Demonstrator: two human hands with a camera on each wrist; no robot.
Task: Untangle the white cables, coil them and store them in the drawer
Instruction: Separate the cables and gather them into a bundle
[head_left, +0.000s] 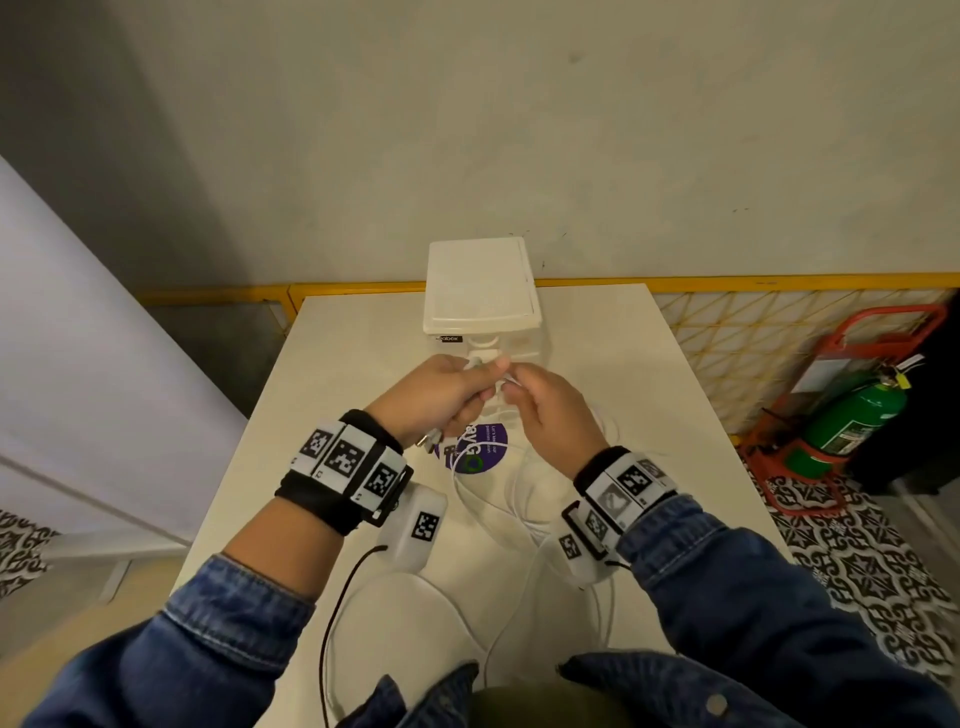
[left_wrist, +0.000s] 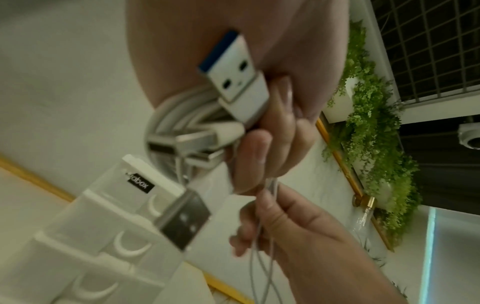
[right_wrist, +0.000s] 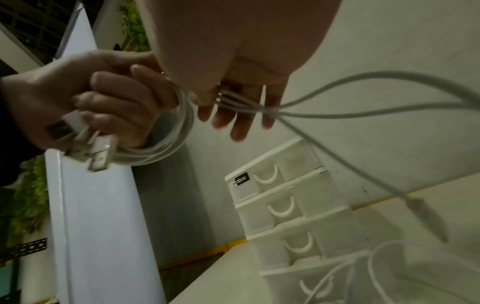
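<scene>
Both hands are raised above the white table (head_left: 353, 353), just in front of the white drawer unit (head_left: 480, 291), whose drawers look closed. My left hand (head_left: 457, 384) grips a small coil of white cables (left_wrist: 176, 111); several USB plugs (left_wrist: 233, 76) stick out of its fist. My right hand (head_left: 524, 384) touches the left and pinches several loose cable strands (right_wrist: 337, 102) between thumb and fingers. From that pinch the strands hang down to the slack cable (head_left: 498, 499) lying in loops on the table. One free plug end (right_wrist: 426, 216) dangles.
A round purple sticker (head_left: 472, 452) lies on the table under the hands. A yellow rail (head_left: 727, 283) runs behind the table. On the patterned floor to the right, a green fire extinguisher (head_left: 852, 415) stands in a red frame. A white panel (head_left: 78, 364) stands at the left.
</scene>
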